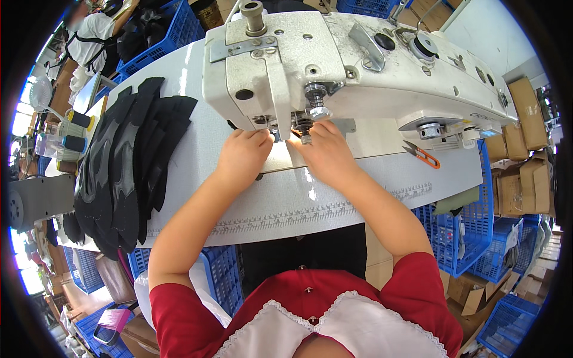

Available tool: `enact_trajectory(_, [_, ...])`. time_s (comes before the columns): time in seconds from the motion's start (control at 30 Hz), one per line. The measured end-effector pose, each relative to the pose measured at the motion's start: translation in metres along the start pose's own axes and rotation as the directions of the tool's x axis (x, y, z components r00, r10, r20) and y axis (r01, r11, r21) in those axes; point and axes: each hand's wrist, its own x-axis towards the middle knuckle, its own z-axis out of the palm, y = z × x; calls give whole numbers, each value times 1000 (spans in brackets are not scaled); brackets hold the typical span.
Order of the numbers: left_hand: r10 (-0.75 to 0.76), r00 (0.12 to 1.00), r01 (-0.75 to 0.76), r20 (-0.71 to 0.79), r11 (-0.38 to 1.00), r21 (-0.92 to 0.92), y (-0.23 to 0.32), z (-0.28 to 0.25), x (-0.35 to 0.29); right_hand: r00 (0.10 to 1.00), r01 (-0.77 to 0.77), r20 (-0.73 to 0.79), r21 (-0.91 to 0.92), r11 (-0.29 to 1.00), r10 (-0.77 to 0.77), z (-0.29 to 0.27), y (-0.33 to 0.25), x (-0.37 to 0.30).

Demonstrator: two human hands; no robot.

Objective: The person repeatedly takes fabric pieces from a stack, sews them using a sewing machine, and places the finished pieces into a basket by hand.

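Evidently, both hands are brought in close under the head of a white sewing machine (274, 77), one on each side of the stitching area. The left hand (243, 154) is set just left of the needle area, its fingers curled and bunched together. The right hand (327, 152) is placed to the right, just below the round metal knob (319, 112), its fingers bent inward. Whether anything is gripped by either hand cannot be told, since the fingertips are partly hidden by the machine and by the hands themselves; any work under the needle is likewise too covered to be made out.

To the left, a spread of black pieces (122, 161) is laid overlapping on the bench (382, 179), with some ends hung over its edge. Beyond them, spools (74, 143) of thread are stood. On the right, snips (425, 156) with an orange handle are laid open near the machine's base. A scale (334, 210) is marked along the near edge. Below, to the right, a green cloth (458, 200) is draped over a blue crate (459, 238), and cardboard boxes (528, 116) are stacked behind. At upper left, a person (92, 36) in a white top is seen.
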Motion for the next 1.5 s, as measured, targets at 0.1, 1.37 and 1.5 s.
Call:
enact_trajectory(0.1, [-22, 999, 22, 37, 1000, -3, -2, 1, 0, 1000, -22, -5, 25, 999, 23, 2, 1, -1])
enact_trajectory(1.37, [-226, 958, 208, 177, 972, 114, 3, -2, 12, 996, -73, 48, 47, 996, 71, 9, 5, 1])
enact_trajectory(1.5, [-268, 950, 258, 162, 963, 77, 2, -1, 12, 994, -89, 72, 59, 994, 85, 8, 4, 2])
